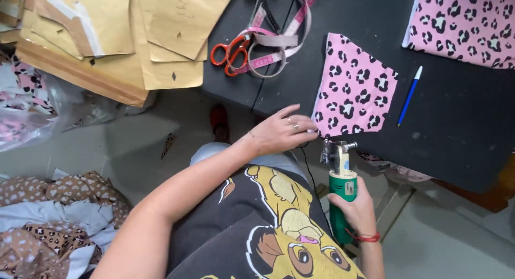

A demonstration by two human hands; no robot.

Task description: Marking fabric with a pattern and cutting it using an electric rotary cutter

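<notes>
pink fabric piece (354,88) lies just above right hand's (358,208) grip on green cutter (341,198).

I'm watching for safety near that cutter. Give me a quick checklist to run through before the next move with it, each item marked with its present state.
1. Right hand grips the green cutter firmly: ok, fingers wrap its body.
2. Left hand holds the pink fabric piece down: ok, fingertips rest at its lower left corner.
3. Left fingers away from the blade: not ok, they sit close to the cutter's head.
4. Fabric lies flat on the black table: ok.
5. Blue pen out of the cutting path: ok, it lies beside the fabric's right edge.
6. Cutter running or off: cannot tell.
</notes>
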